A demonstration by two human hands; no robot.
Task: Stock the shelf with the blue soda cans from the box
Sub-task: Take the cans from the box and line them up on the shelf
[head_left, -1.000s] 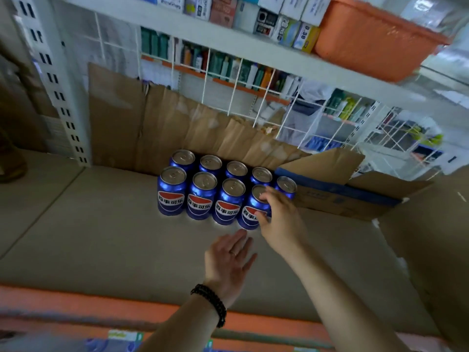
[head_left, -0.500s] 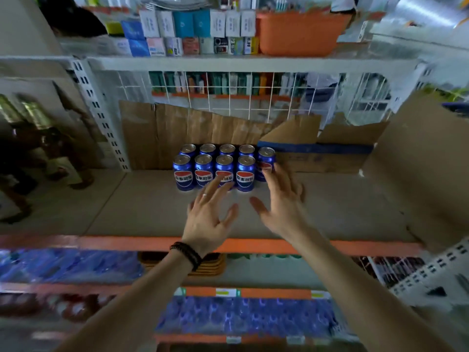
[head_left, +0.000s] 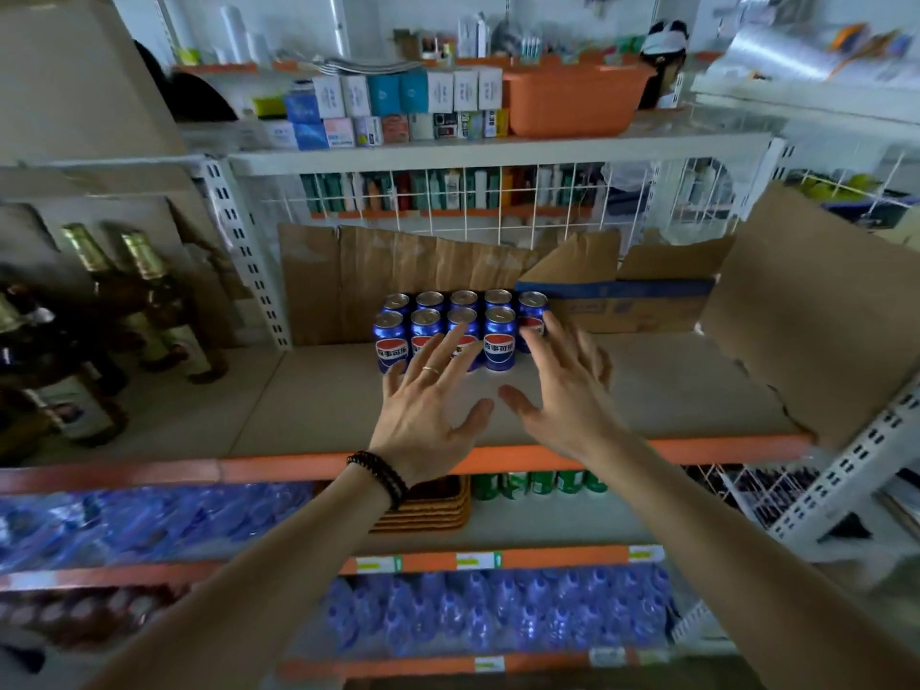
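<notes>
**Cans squared up at the back of the shelf**

Nine blue soda cans stand in two tight rows near the back edge of the grey shelf, labels facing out, packed close probably to leave room for more. The left hand and right hand hover spread-fingered before them, holding nothing. An opened cardboard box sits just beside the cans at the back. Brown glass bottles fill the neighbouring bay; an orange basin rests overhead.
</notes>
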